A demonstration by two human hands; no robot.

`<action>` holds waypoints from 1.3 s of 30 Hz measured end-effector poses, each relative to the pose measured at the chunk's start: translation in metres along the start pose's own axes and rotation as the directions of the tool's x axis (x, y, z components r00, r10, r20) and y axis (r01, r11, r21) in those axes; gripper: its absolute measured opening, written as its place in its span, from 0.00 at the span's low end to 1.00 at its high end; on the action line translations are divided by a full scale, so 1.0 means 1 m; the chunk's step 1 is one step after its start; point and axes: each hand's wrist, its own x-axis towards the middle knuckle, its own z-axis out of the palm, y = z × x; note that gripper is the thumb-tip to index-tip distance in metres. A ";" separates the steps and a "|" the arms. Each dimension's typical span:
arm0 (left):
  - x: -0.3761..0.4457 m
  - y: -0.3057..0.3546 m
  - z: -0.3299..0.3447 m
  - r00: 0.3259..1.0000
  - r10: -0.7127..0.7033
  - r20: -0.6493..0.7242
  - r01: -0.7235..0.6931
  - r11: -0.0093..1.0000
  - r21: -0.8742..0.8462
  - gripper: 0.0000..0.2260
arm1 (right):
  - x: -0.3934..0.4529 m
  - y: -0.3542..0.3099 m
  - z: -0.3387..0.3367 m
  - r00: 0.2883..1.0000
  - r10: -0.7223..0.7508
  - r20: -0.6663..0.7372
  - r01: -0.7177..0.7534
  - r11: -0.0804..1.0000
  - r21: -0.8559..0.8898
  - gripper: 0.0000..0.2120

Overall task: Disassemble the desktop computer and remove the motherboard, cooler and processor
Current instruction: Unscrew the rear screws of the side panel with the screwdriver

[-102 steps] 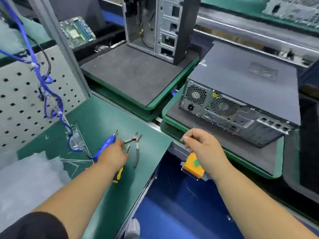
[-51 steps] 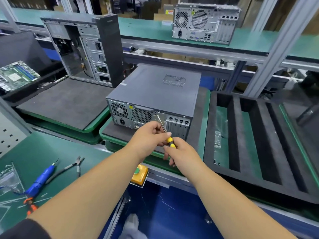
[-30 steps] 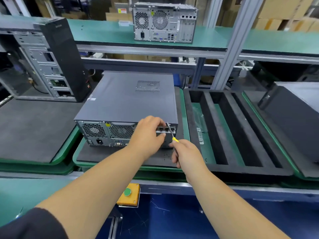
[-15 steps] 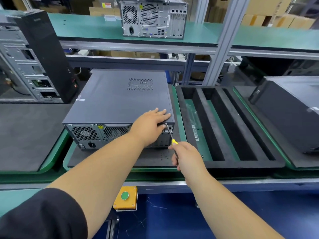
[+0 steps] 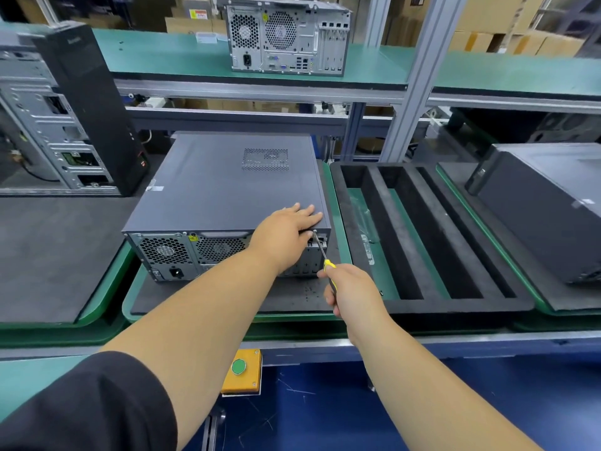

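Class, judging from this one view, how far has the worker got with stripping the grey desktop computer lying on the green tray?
Done: nothing is out; the grey desktop computer is closed, its side panel on. In hand: the left hand presses flat on the panel while the right hand grips a yellow-handled screwdriver, its tip at a screw on the rear top corner. Left: panel off, then motherboard, cooler and processor, none visible.

I couldn't read any text; black tower point(image 5: 91, 102) had faint embossed lettering, yellow sticker point(image 5: 193, 238) on desktop computer point(image 5: 224, 193) illegible.
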 end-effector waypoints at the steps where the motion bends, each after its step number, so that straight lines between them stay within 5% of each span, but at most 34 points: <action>1: 0.000 0.000 0.000 1.000 -0.002 0.001 0.002 1.000 0.005 0.21 | 0.000 -0.001 0.000 1.000 0.010 0.002 -0.010 1.000 0.002 0.09; 7: 0.001 0.000 0.001 1.000 -0.001 -0.002 0.001 1.000 0.004 0.21 | -0.001 -0.005 -0.001 0.999 0.034 -0.018 -0.034 0.999 0.011 0.10; 10: 0.001 0.000 0.001 1.000 0.002 -0.008 -0.002 1.000 0.006 0.21 | -0.002 -0.010 0.001 0.987 0.155 0.033 -0.157 0.983 0.096 0.10; 14: 0.000 0.001 0.001 1.000 0.006 -0.005 -0.006 1.000 0.019 0.21 | -0.008 -0.005 0.000 0.915 0.193 0.355 -0.384 0.687 0.616 0.13; 17: 0.001 -0.001 0.000 1.000 0.016 0.002 -0.016 0.999 0.030 0.22 | -0.007 -0.006 0.004 0.878 0.136 0.459 -0.447 0.574 0.686 0.16; 21: 0.003 -0.003 -0.001 0.999 0.028 0.037 -0.029 0.999 0.025 0.23 | -0.007 -0.005 0.017 0.932 0.141 0.333 -0.333 0.693 0.640 0.15; 25: 0.004 -0.004 -0.002 0.996 0.029 0.081 -0.032 0.999 0.043 0.25 | -0.003 -0.012 0.024 0.979 0.185 0.090 -0.205 0.922 0.329 0.14; 29: 0.001 0.000 -0.005 0.994 0.032 0.103 -0.038 0.998 0.053 0.25 | 0.001 -0.008 0.025 0.998 0.016 -0.065 -0.009 0.995 0.100 0.12; 32: -0.009 0.003 -0.005 1.000 0.013 0.007 -0.012 0.988 -0.156 0.22 | -0.001 -0.008 0.019 0.988 0.155 0.021 -0.155 0.957 0.244 0.13; 36: -0.039 0.015 0.002 0.925 -0.274 -0.262 0.087 0.826 -0.556 0.13 | -0.005 -0.007 0.008 0.905 0.216 0.365 -0.402 0.712 0.576 0.23; 39: -0.052 0.025 0.010 0.843 -0.512 -0.166 0.239 0.633 -0.737 0.09 | -0.007 -0.006 0.007 0.907 0.182 0.380 -0.386 0.720 0.576 0.21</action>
